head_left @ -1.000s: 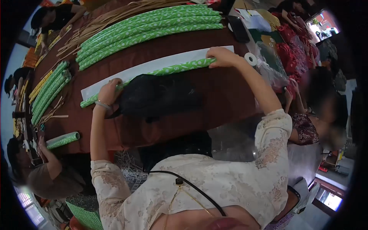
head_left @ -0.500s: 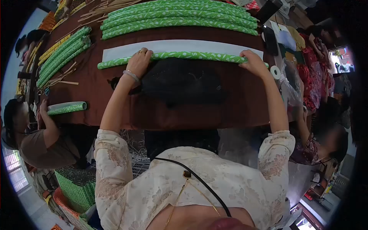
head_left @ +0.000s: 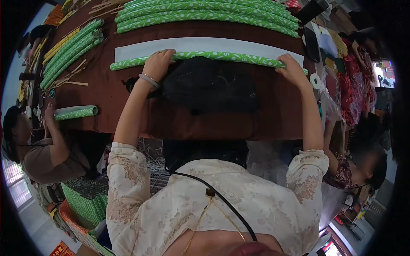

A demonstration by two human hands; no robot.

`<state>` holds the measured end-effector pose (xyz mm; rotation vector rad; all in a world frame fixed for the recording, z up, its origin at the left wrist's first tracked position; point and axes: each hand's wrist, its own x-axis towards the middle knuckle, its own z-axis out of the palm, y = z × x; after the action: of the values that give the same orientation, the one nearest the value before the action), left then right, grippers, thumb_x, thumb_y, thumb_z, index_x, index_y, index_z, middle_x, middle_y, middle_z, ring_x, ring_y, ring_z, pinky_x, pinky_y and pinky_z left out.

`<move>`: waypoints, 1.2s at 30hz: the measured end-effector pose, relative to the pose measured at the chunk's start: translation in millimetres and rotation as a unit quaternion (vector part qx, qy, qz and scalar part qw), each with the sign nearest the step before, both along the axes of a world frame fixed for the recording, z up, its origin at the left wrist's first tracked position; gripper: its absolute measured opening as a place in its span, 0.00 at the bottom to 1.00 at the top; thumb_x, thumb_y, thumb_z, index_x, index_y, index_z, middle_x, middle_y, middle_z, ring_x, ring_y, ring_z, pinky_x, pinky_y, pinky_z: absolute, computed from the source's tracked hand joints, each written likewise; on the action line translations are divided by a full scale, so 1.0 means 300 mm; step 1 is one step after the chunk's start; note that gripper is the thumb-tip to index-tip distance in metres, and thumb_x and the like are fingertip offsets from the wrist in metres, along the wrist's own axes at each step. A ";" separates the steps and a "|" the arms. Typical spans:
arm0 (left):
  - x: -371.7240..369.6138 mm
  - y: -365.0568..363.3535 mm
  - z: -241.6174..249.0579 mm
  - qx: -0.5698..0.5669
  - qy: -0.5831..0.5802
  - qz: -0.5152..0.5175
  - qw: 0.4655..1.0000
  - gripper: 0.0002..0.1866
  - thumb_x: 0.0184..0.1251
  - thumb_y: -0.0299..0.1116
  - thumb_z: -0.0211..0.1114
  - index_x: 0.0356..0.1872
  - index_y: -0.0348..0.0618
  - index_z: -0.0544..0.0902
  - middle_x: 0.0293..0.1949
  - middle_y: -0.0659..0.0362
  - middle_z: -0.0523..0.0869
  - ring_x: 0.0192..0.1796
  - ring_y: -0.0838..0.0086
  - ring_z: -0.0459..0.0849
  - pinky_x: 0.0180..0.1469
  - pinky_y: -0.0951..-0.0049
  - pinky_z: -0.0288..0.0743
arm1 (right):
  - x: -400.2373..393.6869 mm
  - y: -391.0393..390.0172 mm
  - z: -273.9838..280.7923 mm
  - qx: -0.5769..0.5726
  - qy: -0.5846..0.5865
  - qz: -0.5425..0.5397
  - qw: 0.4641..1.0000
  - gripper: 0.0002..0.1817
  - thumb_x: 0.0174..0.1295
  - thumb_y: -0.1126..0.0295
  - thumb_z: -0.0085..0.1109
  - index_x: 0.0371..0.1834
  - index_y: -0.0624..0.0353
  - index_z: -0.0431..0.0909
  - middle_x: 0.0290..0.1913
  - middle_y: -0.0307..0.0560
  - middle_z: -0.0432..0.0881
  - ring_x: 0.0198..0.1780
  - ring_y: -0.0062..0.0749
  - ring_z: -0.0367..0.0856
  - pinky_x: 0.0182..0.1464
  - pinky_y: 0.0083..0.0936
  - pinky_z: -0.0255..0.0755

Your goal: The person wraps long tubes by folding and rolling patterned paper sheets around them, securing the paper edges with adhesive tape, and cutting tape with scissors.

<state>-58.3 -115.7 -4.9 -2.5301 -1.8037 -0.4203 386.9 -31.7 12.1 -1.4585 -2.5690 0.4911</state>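
Note:
A long roll of green wrapping paper (head_left: 226, 56) with white leaf-like print lies across the brown table in front of me. Beyond it, a strip of the sheet's white back (head_left: 205, 44) is still flat. Near the roll's left end, my left hand (head_left: 158, 66) has its fingers curled over the paper; it wears a ring and a bracelet. My right hand (head_left: 294, 71) grips the roll close to its right end, thumb on the near side. Between my arms a black cloth-like item (head_left: 209, 87) covers part of the tabletop, touching or just below the roll.
Several finished-looking green rolls (head_left: 205, 19) lie at the back, more green rolls (head_left: 70, 55) at the left. A phone (head_left: 311, 45) and a small white roll (head_left: 315, 81) sit at the right. People sit at both sides; the left one's hand (head_left: 49, 115) touches a short green roll (head_left: 77, 112).
The view has shifted a little, so the table things sit slightly higher. Both hands stay on the green roll, with the white strip about as wide as before.

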 end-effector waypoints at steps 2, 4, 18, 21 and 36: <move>-0.009 0.002 -0.014 0.018 -0.012 -0.012 1.000 0.14 0.57 0.33 0.60 0.44 0.44 0.73 0.40 0.53 0.82 0.44 0.58 0.79 0.45 0.62 0.73 | 0.003 -0.007 -0.007 0.002 0.011 -0.002 1.000 0.18 0.47 0.74 0.63 0.42 0.63 0.72 0.45 0.52 0.72 0.50 0.48 0.72 0.51 0.33 0.66; -0.022 0.006 -0.036 0.020 -0.012 -0.016 1.000 0.14 0.58 0.32 0.59 0.46 0.45 0.73 0.44 0.53 0.81 0.46 0.58 0.79 0.46 0.62 0.73 | -0.002 -0.014 -0.005 0.001 0.021 -0.006 1.000 0.18 0.48 0.74 0.62 0.43 0.63 0.71 0.45 0.51 0.72 0.50 0.49 0.71 0.52 0.33 0.66; -0.016 0.003 -0.043 0.047 -0.017 -0.016 0.999 0.13 0.57 0.31 0.59 0.44 0.43 0.75 0.45 0.54 0.81 0.49 0.60 0.78 0.50 0.64 0.72 | -0.027 -0.057 -0.023 0.097 -0.016 0.004 0.995 0.19 0.53 0.65 0.61 0.46 0.58 0.71 0.48 0.48 0.71 0.49 0.51 0.71 0.51 0.37 0.66; -0.011 0.003 -0.038 0.037 -0.022 -0.017 0.999 0.13 0.58 0.31 0.59 0.45 0.42 0.75 0.46 0.54 0.81 0.51 0.60 0.78 0.52 0.65 0.70 | -0.140 -0.107 0.022 0.118 0.027 0.011 0.993 0.20 0.54 0.62 0.61 0.48 0.57 0.70 0.49 0.48 0.72 0.49 0.50 0.71 0.53 0.39 0.65; -0.014 -0.013 -0.011 -0.011 -0.052 -0.018 0.998 0.18 0.59 0.32 0.60 0.50 0.43 0.70 0.46 0.51 0.78 0.50 0.56 0.75 0.51 0.62 0.69 | -0.215 -0.111 -0.070 0.118 0.030 -0.033 0.992 0.16 0.57 0.66 0.56 0.49 0.53 0.69 0.50 0.42 0.73 0.53 0.43 0.71 0.62 0.49 0.55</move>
<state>-62.5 -119.6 -8.3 -2.6054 -1.8069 -0.5465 322.5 -65.0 -8.8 -1.4171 -2.4260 0.2094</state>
